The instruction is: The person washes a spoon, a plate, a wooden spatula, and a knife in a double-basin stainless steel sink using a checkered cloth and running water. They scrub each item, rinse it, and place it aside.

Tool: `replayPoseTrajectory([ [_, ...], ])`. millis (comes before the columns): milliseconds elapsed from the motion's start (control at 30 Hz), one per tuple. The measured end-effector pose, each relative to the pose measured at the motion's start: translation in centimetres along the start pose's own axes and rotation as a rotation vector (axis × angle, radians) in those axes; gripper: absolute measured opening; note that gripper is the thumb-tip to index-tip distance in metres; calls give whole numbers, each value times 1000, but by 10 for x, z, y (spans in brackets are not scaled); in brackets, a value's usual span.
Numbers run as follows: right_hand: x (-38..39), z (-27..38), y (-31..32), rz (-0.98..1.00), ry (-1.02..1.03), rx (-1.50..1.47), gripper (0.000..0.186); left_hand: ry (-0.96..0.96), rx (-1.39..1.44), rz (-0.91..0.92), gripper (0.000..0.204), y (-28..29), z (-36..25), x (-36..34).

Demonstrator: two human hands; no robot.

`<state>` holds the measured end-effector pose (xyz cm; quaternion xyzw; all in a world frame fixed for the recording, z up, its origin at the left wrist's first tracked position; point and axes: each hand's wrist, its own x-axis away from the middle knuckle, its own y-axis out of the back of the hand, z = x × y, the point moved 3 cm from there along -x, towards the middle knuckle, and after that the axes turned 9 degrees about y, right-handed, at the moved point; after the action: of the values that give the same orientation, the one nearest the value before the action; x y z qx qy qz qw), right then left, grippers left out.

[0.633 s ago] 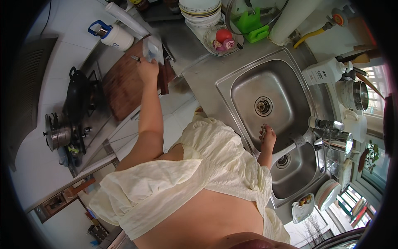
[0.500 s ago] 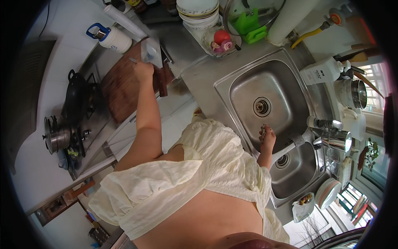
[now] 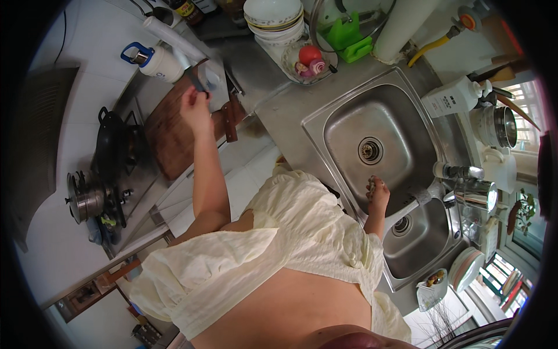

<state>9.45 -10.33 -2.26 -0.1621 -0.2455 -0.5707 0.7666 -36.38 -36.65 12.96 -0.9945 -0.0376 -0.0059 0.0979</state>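
My left hand (image 3: 196, 109) is raised over the far end of the brown cutting board (image 3: 168, 136). Its fingers pinch the grey end of a slim knife-like tool (image 3: 198, 80), whose pale part points away toward a white jug. Beside that wrist, at the board's right edge, lies a brown wooden handle (image 3: 231, 123), apparently a cleaver's. My right hand (image 3: 378, 193) hangs over the near side of the large steel sink basin (image 3: 401, 125). The fingers are curled around something small and greyish that I cannot make out.
A glass bowl holds a tomato (image 3: 310, 55) and cut red onion (image 3: 317, 67), beside stacked bowls (image 3: 273, 17). On the left stand a black wok (image 3: 110, 139) and a steel pot (image 3: 85, 198). The faucet (image 3: 459, 171) and a white pump bottle (image 3: 450, 99) line the sink's right.
My left hand has shifted slightly left, and the tool in it has swung to point away from me. My right hand stays curled over the sink.
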Motion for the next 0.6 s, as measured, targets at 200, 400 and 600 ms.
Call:
replayPoseTrajectory([
  [200, -4, 10, 0, -15, 28, 17, 23, 131, -34, 654, 25, -95, -24, 111],
  [400, 12, 44, -2, 70, 98, -196, 24, 314, -102, 1120, 27, -148, -20, 183],
  [600, 43, 101, -5, 245, 259, -434, 26, 522, -290, 1441, 28, -178, 17, 238],
])
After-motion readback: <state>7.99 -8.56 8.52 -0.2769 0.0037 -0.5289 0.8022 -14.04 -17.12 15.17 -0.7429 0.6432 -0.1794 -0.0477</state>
